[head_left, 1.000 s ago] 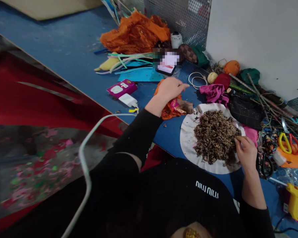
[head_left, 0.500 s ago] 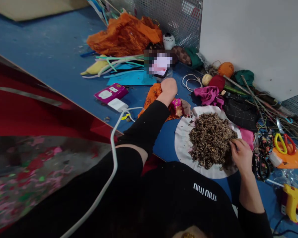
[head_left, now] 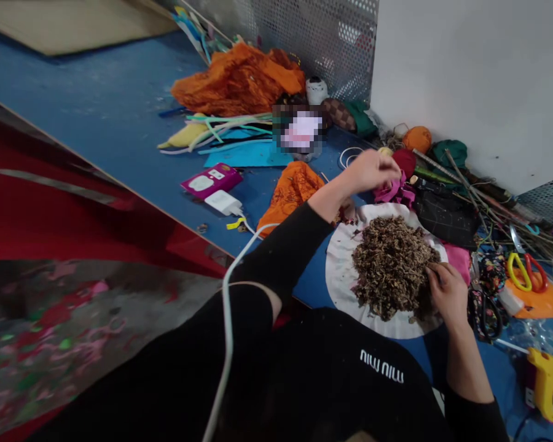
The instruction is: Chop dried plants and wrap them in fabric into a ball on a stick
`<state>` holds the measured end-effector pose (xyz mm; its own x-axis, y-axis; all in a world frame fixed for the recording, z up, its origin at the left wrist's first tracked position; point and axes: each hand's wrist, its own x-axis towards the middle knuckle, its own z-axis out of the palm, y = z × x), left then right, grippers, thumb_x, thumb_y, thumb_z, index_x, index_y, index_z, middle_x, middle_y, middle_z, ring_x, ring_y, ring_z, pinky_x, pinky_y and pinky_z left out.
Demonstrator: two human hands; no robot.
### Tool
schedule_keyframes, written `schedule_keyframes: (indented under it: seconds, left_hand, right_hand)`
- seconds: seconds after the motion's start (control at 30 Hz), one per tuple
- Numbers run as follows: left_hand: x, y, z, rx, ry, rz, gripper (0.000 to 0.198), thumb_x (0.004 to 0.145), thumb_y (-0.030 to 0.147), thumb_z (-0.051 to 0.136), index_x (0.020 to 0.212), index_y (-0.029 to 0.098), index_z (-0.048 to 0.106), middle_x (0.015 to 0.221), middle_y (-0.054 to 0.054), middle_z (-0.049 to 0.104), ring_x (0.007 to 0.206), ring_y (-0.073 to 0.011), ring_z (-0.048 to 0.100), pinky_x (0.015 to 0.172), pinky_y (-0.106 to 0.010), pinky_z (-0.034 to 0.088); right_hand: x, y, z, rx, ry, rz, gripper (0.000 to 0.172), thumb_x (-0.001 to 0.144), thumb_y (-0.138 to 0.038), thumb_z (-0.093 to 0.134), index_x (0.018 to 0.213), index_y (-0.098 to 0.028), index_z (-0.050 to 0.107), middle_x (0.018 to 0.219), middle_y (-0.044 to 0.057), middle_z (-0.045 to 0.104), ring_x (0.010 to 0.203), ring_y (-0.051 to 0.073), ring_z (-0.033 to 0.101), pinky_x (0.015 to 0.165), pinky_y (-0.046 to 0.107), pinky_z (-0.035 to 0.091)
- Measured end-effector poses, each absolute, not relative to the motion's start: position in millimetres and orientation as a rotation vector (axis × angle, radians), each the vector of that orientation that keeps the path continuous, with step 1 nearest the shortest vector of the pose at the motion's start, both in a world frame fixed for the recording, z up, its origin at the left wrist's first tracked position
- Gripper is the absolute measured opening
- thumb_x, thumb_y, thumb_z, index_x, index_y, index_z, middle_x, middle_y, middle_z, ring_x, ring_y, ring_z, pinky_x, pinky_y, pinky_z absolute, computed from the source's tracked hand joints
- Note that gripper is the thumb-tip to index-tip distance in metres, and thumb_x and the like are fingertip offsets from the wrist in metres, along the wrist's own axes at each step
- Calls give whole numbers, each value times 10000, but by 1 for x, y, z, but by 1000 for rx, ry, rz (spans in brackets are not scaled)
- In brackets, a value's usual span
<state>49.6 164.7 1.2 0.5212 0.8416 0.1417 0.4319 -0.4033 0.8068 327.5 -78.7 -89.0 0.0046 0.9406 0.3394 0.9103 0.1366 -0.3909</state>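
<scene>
A heap of dried brown plant bits (head_left: 391,267) lies on a round white cloth (head_left: 338,288) on the blue table. At the heap's right edge is my right hand (head_left: 448,294), thumb and fingertips pinched together; whatever is between them is too small to make out. My left hand (head_left: 371,170) hangs in the air above the far side of the cloth, near a pink cloth (head_left: 389,191). Its fingers are loosely bent and look apart, with nothing visible in them. Under the left forearm, partly hidden, is an orange cloth (head_left: 295,190).
Scissors (head_left: 528,270) and a yellow glue gun (head_left: 546,380) lie on the right. Sticks (head_left: 479,184) and fabric balls line the wall. A purple box (head_left: 212,179), a white charger (head_left: 223,202) and a phone (head_left: 299,130) are leftward. A white cable (head_left: 228,319) crosses my left arm.
My left hand has moved right, from beside the phone and orange cloth to above the far side of the white cloth. My right hand remains at the heap's edge. The view has shifted slightly.
</scene>
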Motion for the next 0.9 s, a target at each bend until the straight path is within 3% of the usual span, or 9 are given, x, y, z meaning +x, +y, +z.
schedule_keyframes:
  seconds: [0.07,0.13,0.23,0.4,0.57,0.63,0.77,0.9]
  left_hand:
    - [58,208,-11,1954,1500,868,332,1009,281,483,1212,191,730,1240,-73,767,1083,-180,656,939,-332,476]
    - [66,247,-25,1899,1657,840,344,983,207,506,1239,82,698,1361,-171,707,1205,-230,599,1004,-388,437]
    - [79,282,-42,1921,1626,774,438,938,233,601,1342,73,649,1419,-182,685,1266,-246,604,1024,-354,448]
    - [88,278,-62,2041,1486,738,449,911,232,594,1343,137,666,1365,-160,716,1278,-290,653,1067,-347,492]
    - [78,247,-72,2029,1673,757,773,783,251,757,1505,121,515,1503,-240,555,1271,-364,659,1056,-402,525]
    - [74,242,-69,2109,1612,663,730,774,286,788,1459,163,569,1477,-208,584,1239,-366,675,1029,-409,536]
    - [58,251,-52,2078,1612,633,628,761,294,801,1351,180,617,1225,-124,746,1155,-342,699,976,-402,548]
    - [31,271,-34,1891,1817,939,579,838,343,729,1361,167,555,1318,-128,703,1232,-334,658,1027,-415,515]
  right_hand:
    - [327,-79,-90,-1776,-1901,83,297,1029,-413,567,998,-209,781,955,82,774,883,240,715,819,379,548]
    - [327,-79,-91,-1783,-1896,96,300,1031,-418,558,995,-217,778,948,79,772,877,236,711,816,379,548]
    - [327,-79,-93,-1797,-1895,106,311,1040,-422,538,990,-223,773,954,80,773,874,234,708,809,382,548]
    - [328,-82,-97,-1816,-1897,113,317,1045,-436,528,999,-233,768,958,77,771,884,236,711,813,386,554]
    - [329,-83,-96,-1822,-1844,192,280,1032,-434,563,990,-238,759,949,63,766,893,225,718,831,378,570]
    - [330,-83,-96,-1824,-1827,197,277,1026,-441,571,981,-238,756,942,61,769,889,225,720,831,376,573]
    - [331,-83,-94,-1828,-1793,216,286,1021,-456,577,965,-234,750,943,64,769,902,221,719,839,370,577]
    - [331,-82,-93,-1822,-1774,253,289,1011,-466,584,939,-235,741,919,63,762,882,220,714,830,369,573]
